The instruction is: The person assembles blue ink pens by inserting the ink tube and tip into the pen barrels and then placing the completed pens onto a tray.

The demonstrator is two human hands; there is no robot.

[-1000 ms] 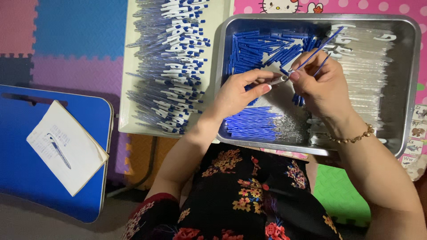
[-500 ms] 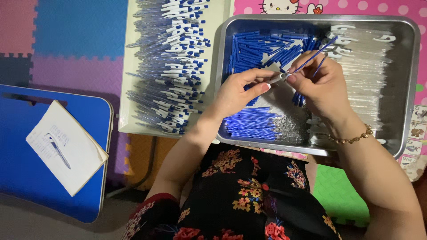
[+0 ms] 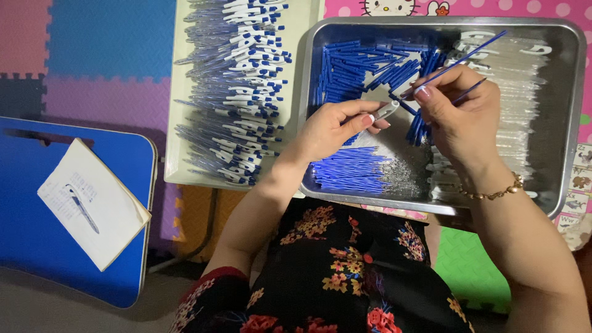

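Fingers (image 3: 370, 118) of our left hand (image 3: 330, 126) pinched a clear pen barrel (image 3: 387, 110) over the metal tray (image 3: 570, 111) | right hand (image 3: 459, 117) gripped blue refills (image 3: 456, 60), one angled at the barrel mouth | finished pens (image 3: 237, 92) lay in the cream tray (image 3: 302, 37) beside it, kept apart.

Even, soft indoor light; mild glare on metal tray (image 3: 570, 117); sharp focus.

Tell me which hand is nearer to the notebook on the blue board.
Left. The left hand is over the metal tray's left part, the side toward the notebook. The right hand, holding thin blue refills, is farther right over the tray's middle.
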